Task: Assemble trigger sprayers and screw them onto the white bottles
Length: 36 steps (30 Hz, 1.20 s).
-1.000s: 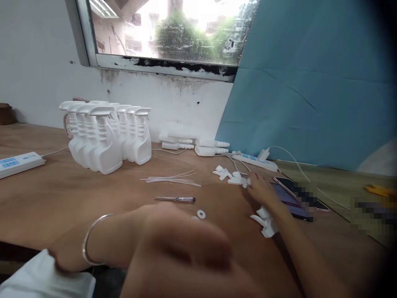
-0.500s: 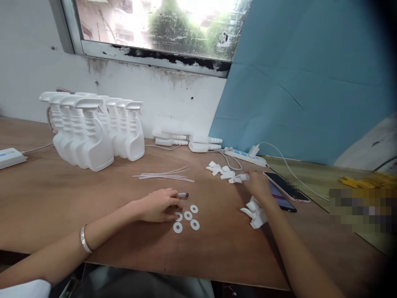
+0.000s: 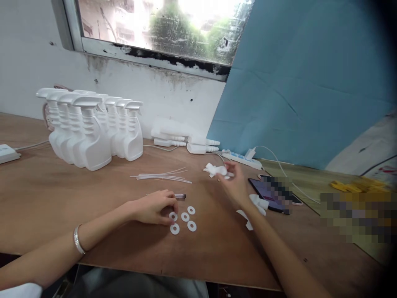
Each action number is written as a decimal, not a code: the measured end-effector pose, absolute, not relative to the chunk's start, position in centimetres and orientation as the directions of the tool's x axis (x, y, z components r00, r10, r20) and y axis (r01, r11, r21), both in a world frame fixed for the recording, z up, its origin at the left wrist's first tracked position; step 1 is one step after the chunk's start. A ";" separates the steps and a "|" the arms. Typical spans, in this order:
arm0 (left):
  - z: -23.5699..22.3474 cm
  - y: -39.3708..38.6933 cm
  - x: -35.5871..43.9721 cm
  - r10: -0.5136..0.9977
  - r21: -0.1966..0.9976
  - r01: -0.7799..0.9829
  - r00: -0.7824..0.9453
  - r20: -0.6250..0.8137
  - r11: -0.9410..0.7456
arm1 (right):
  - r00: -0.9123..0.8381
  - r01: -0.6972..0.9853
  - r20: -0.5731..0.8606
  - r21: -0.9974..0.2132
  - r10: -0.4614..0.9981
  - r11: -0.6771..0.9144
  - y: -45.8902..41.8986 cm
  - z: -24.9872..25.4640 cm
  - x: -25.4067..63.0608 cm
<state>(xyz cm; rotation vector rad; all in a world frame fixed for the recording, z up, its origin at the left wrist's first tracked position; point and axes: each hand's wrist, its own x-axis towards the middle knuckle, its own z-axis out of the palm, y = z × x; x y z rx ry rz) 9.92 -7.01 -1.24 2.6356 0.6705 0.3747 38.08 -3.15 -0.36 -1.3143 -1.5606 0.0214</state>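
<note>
My left hand [image 3: 156,207] rests on the table with its fingers bent, thumb and index apart beside several flat white ring washers [image 3: 185,217]. The nearest washer [image 3: 173,216] lies by its fingertips. A pen [image 3: 180,196] is partly hidden behind that hand. My right hand [image 3: 234,184] is at the small cluster of white spray trigger heads [image 3: 212,169], thumb and fingers closed around the nearest one, which they partly cover. More white trigger heads [image 3: 259,203] lie beside my right forearm, which hides part of them.
Assembled white spray bottles [image 3: 96,145] stand at the left. Thin white tubes [image 3: 161,176] lie mid-table. White bottles [image 3: 201,147] lie on their sides by the wall, near a power strip [image 3: 242,159] with cables. Two phones [image 3: 266,196] lie at the right.
My right hand has moved left and away from the phones, and the trigger heads there now sit closer together. My left hand stays by the washers. The view has shifted slightly.
</note>
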 end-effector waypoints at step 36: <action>-2.4 -6.7 10.6 0.584 0.488 0.330 0.554 0.593 -0.808 | -0.491 0.395 0.401 -0.689 0.774 0.608 -7.9 -3.8 29.5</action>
